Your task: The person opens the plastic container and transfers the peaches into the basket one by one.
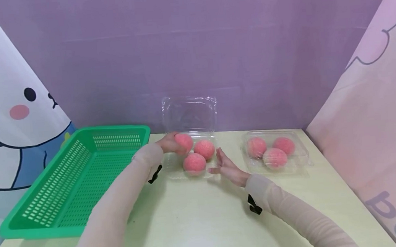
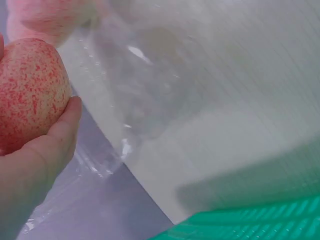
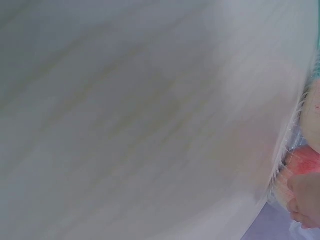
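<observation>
My left hand grips a pink peach at the back left of an open clear plastic clamshell box. In the left wrist view, the thumb lies along the speckled peach. Two more peaches, one at the right and one in front, sit in the box. Its lid stands upright at the back. My right hand is at the box's right side, fingers spread and holding nothing. The right wrist view is blurred, with peaches at its right edge.
A green perforated basket stands on the left of the pale table. To the right is a second clear box, lid down, with three peaches inside. A purple curtain hangs behind the table.
</observation>
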Demonstrator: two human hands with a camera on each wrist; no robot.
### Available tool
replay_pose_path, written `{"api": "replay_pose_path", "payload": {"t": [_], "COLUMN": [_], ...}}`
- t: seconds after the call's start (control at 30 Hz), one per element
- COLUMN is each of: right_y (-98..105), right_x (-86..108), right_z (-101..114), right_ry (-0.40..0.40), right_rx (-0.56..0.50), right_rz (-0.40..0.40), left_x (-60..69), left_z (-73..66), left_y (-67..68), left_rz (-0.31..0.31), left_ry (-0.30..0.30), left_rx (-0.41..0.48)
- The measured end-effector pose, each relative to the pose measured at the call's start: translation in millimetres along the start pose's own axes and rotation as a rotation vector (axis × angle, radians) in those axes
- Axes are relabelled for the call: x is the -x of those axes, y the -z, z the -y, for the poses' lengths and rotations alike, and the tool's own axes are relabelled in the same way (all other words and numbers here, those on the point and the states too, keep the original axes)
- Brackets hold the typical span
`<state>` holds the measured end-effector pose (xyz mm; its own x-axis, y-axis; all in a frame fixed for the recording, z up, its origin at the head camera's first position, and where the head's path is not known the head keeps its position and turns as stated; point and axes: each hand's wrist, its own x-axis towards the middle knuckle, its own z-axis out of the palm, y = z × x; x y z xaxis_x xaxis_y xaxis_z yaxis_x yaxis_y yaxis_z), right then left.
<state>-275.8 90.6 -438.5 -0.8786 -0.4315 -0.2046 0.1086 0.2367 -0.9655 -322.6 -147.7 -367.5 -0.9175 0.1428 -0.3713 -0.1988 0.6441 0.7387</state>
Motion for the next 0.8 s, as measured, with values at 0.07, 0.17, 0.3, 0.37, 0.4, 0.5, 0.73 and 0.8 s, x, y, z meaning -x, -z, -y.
{"api": "replay_pose_path", "payload": {"t": [0.07,0.17,0.3,0.37,0.4,0.5,0.73,0.8], "right_y": [-0.3,-0.1,0.0,0.1,0.2,0.5,0.7,0.9], "right_x": [-0.5,-1.3,-1.9,-2.0,-1.9,-1.6,0.2,0.9], "right_z": [-0.2,-0.3,0.0,0.6,0.7,1.3,3.2,2.5], "right_ry": [0.000,-0.005,-0.008,-0.010,-0.013,-0.016,-0.003,0.002], "right_rx": [-0.002,-0.003,-0.004,-0.006,-0.007,-0.010,-0.007,-0.009], "right_rz": [-0.002,-0.006,-0.005,-0.006,-0.005,-0.004,-0.009,-0.006], "left_x": [3.4,8.9,16.1,20.0,21.9,28.2,46.6,52.9], "left_z": [-3.1,-8.7,-15.4,-17.9,-19.2,-22.2,-27.9,-28.1], "left_y": [0.9,2.6,5.5,6.4,6.1,4.5,1.2,1.9], "left_rz": [-0.005,-0.009,-0.014,-0.013,-0.016,-0.025,-0.061,-0.053], "left_ry": [0.006,0.018,0.024,0.018,0.017,0.021,0.038,0.032], "left_rx": [0.009,0.038,0.081,0.097,0.103,0.136,0.108,0.092]}}
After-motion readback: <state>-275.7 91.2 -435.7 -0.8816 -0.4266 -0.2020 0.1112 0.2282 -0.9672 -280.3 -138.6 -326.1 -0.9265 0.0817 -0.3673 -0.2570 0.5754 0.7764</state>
